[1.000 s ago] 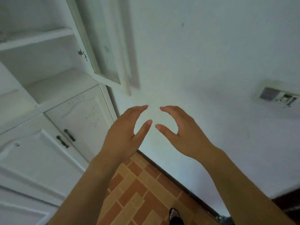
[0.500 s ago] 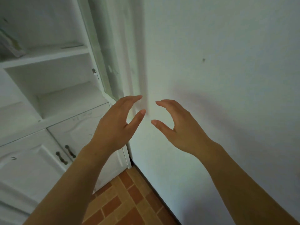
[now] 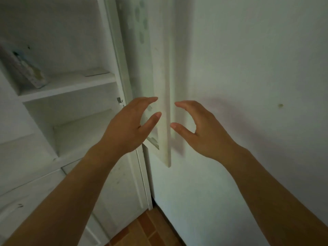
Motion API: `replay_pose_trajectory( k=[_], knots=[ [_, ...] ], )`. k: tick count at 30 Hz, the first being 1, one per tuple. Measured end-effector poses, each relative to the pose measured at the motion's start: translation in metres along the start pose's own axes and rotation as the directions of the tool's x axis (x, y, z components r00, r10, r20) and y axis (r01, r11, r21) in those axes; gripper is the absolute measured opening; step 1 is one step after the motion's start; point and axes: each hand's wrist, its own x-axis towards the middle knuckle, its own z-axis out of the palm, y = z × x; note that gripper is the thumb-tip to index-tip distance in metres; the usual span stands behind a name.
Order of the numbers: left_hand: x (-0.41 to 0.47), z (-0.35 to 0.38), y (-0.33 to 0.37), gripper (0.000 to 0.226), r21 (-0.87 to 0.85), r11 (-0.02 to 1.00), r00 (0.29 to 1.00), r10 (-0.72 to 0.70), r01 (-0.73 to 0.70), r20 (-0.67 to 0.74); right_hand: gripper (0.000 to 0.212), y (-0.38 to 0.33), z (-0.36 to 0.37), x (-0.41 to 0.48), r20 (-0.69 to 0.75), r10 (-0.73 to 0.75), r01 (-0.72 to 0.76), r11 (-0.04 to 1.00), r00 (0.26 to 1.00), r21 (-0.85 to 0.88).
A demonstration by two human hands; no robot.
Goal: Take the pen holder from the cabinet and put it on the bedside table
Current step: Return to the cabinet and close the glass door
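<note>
A white cabinet (image 3: 67,86) with open shelves fills the left half of the view. Its glass door (image 3: 156,68) stands swung open, edge-on towards me. My left hand (image 3: 127,126) and my right hand (image 3: 200,128) are raised side by side in front of that door, fingers curved and apart, holding nothing. The door's edge shows in the gap between them. No pen holder is visible. A leaning box or book (image 3: 23,68) rests at the left end of the upper shelf, and a thin flat item (image 3: 96,71) lies on the same shelf.
A plain white wall (image 3: 248,86) takes up the right half. Closed lower cabinet doors (image 3: 122,183) sit below the shelves. Orange-brown tiled floor (image 3: 145,231) shows at the bottom. The whole picture is blurred by motion.
The view has swung up and to the left, so the shelves and open door have come closer to centre. Both hands keep the same curved, empty pose.
</note>
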Motion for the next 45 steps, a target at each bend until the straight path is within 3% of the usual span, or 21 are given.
replay_pose_trajectory(
  k=[12, 17, 29, 36, 45],
  knots=[
    [0.086, -0.059, -0.036, 0.05, -0.104, 0.965, 0.965, 0.228, -0.242, -0.13, 0.051, -0.042, -0.019, 0.091, -0.255, -0.067, 0.032, 0.99, 0.965, -0.14],
    [0.12, -0.074, -0.034, 0.048, -0.092, 0.94, 0.934, 0.308, -0.328, -0.18, 0.05, -0.055, -0.04, 0.112, -0.363, -0.038, 0.0, 0.994, 0.931, -0.105],
    [0.176, -0.103, -0.026, 0.055, -0.067, 0.941, 0.913, 0.304, -0.333, -0.272, 0.052, -0.048, -0.083, 0.163, -0.41, -0.127, 0.082, 0.989, 0.903, -0.126],
    [0.212, -0.129, 0.002, 0.061, -0.052, 0.938, 0.87, 0.297, -0.344, -0.394, 0.07, -0.052, -0.099, 0.191, -0.32, -0.227, 0.183, 0.97, 0.92, -0.162],
    [0.256, -0.153, 0.024, 0.062, -0.042, 0.934, 0.836, 0.298, -0.356, -0.461, 0.073, -0.023, -0.077, 0.197, -0.336, -0.226, 0.221, 0.974, 0.914, -0.054]
  ],
)
